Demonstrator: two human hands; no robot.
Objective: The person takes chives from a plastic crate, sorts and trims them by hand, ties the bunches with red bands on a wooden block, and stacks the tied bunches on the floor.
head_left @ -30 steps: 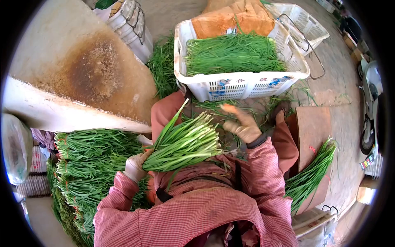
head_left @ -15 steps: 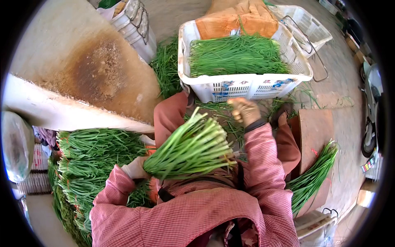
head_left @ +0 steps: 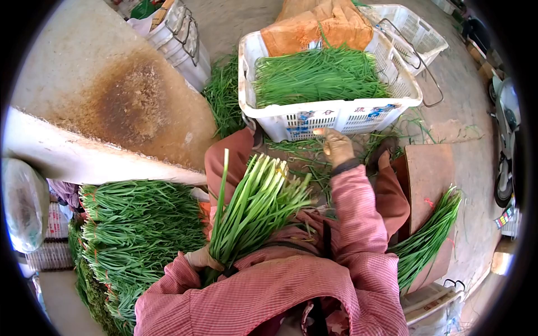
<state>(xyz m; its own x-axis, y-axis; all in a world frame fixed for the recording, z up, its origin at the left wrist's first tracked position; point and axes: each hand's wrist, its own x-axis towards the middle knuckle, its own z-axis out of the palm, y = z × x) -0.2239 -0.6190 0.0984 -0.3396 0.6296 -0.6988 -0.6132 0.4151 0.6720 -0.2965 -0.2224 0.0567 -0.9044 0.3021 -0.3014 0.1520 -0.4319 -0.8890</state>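
My gloved left hand (head_left: 204, 259) is closed round the lower part of a bunch of green stalks (head_left: 255, 199). The pale ends of the bunch point up and away, over my lap. To the right of the bunch, my gloved right hand (head_left: 338, 148) is raised near the front of a white crate (head_left: 336, 120), its fingers curled; whether they hold anything small I cannot make out. Inside the crate lie many loose green stalks (head_left: 319, 75). Tied bunches (head_left: 140, 224) are stacked at my left.
An orange-brown sack (head_left: 319, 28) hangs over the crate's far edge. A stained slab (head_left: 123, 95) stands at the upper left. More stalks (head_left: 428, 238) lie on a brown board (head_left: 430, 168) at the right. A scooter (head_left: 506, 134) is at the far right.
My left hand has moved down and nearer my body, and its bunch has turned more upright. The right hand's fingers, spread one second ago, are now curled.
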